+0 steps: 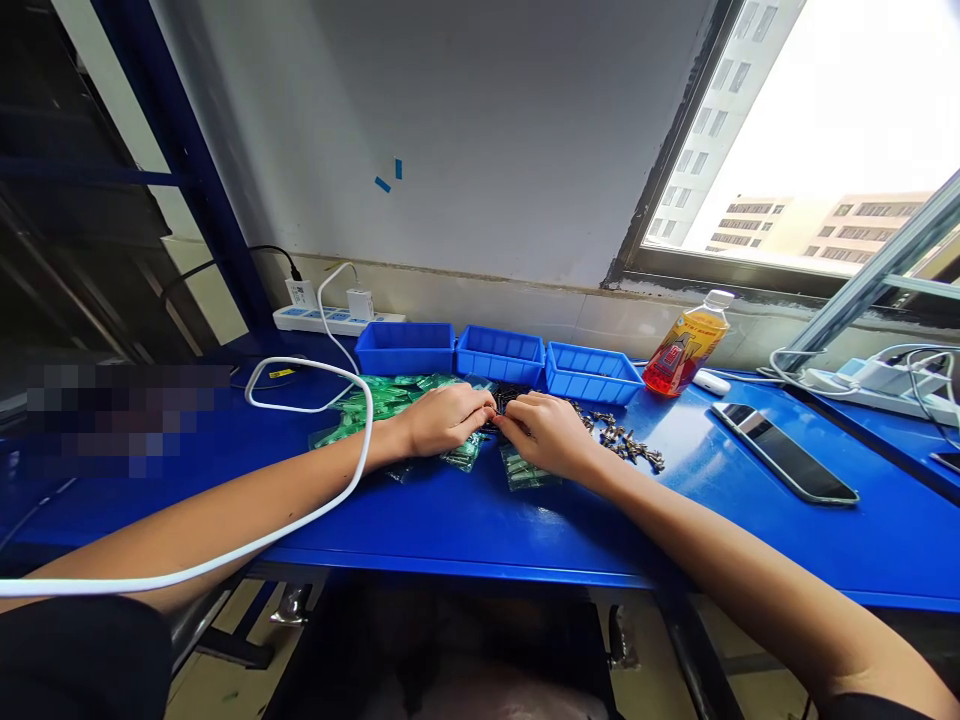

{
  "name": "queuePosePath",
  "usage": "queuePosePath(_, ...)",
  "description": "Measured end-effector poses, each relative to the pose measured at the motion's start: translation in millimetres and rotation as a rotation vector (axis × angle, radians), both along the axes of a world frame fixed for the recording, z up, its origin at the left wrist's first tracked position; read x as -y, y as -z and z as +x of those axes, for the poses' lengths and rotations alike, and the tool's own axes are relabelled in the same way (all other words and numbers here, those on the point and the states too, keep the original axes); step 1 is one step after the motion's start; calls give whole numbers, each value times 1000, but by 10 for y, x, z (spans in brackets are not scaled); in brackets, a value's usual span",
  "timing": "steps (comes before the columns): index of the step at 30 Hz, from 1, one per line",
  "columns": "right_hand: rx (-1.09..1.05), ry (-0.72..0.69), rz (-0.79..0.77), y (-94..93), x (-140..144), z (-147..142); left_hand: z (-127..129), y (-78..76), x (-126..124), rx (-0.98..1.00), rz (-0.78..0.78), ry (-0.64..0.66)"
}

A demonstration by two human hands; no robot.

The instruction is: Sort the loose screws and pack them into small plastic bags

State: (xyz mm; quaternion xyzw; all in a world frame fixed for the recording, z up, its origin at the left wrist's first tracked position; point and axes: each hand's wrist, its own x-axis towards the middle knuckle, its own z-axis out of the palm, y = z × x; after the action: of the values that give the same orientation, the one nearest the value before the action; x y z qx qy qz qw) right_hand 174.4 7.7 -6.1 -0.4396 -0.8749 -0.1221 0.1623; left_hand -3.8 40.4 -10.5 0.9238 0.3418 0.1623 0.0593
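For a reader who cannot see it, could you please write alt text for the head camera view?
A person's left hand and right hand meet fingertip to fingertip over small green packets and dark screws on a blue workbench. Behind them stand three blue bins, with an orange drink bottle and a phone to the right.

Both forearms are bare and stretch forward from the lower corners of the view, and they come together toward the middle. The left hand (444, 418) lies palm down with the fingers curled, the knuckles on top. The right hand (546, 432) is also palm down, its fingers bent and pointing to the left. The fingertips of both hands meet and touch. Both wrists are low and nearly straight.
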Motion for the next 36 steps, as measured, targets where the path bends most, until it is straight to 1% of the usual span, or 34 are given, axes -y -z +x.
queuePosePath(3,1,-4,3,5,-3,2,10,-22,8,-37,23,15)
queuePosePath(9,-21,-26,16,16,-14,3,12,-25,8,-37,49,43)
queuePosePath(20,-83,-62,44,9,-14,21,4,-23,-19,-42,45,1)
queuePosePath(29,-62,-46,43,16,-25,9,9,-16,-23,-47,75,18)
queuePosePath(36,-59,-49,39,21,-22,12,3,-22,-15,-35,49,21)
